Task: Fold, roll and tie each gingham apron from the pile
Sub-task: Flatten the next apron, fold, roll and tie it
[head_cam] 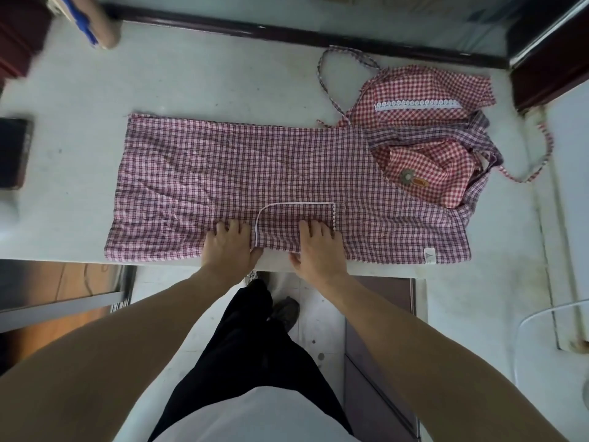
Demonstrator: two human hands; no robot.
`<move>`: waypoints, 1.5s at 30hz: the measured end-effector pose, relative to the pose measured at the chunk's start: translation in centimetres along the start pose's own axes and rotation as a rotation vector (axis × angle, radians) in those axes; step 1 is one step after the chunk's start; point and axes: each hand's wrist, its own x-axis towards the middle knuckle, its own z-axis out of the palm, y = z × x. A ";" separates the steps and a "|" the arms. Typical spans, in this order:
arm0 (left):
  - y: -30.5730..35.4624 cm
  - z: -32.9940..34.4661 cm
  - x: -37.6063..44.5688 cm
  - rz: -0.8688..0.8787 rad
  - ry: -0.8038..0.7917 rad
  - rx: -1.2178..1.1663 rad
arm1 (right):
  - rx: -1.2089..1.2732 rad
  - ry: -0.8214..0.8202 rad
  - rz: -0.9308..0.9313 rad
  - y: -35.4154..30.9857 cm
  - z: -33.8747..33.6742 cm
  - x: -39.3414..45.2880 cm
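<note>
Nearest the camera, the person's white top (255, 416) and black trousers (248, 339) fill the lower centre, with two bare forearms reaching forward to the near edge of the surface (197, 87).

The left hand (228, 245) lies palm down on the purple gingham apron (223, 167) at the near edge of the surface. Its fingers (231, 226) are extended and flat on the cloth, just left of the pocket's curved white piping; the thumb sits at the cloth's near hem. The right hand (317, 247) lies palm down on the pocket (299, 221), its fingers (314, 226) straight and spread, pressing the cloth; its thumb reaches the near hem. Neither hand encloses the cloth.

The purple gingham apron is spread flat, lengthwise from left to right, across the centre of the surface, with its near hem along the near edge. A small white label (429, 256) sits at its near right corner. The pocket carries white lace trim along its right side.

The pile of aprons (427, 135) rests toward the far right corner of the surface, overlapping the right end of the spread apron. A red gingham apron (417, 87) with a white lace strip lies on top of the pile. Tie straps (334, 59) loop out from the pile toward the far edge and the right edge.

A dark flat object (12, 151) lies at the left edge. A cardboard tube (95, 20) lies at the far left corner.
</note>
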 end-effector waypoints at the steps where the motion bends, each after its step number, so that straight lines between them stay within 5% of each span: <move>1: 0.2 -0.3 0.1 0.000 -0.011 0.006 | -0.014 0.008 0.005 -0.2 0.0 0.1; 9: -3.7 -0.6 -0.5 0.070 -0.086 0.011 | 0.048 -0.061 -0.059 4.6 -0.4 -0.8; 14: -5.6 -1.5 -0.6 -0.122 -0.062 -0.241 | 0.142 -0.150 -0.011 7.8 -0.7 -2.4; 18: -7.1 -3.2 1.7 -0.091 -0.289 -0.456 | 0.216 -0.349 0.023 9.2 -4.1 -0.4; 24: -10.6 -6.0 6.2 0.027 -0.535 -0.409 | 0.244 -0.468 0.047 12.0 -9.5 3.5; 30: -13.4 -9.3 11.0 0.036 -0.401 -0.483 | 0.408 -0.429 0.075 13.7 -15.8 8.9; 45: -16.8 -8.2 19.0 -0.190 -0.225 -0.572 | 0.108 -0.415 0.205 13.8 -13.6 21.0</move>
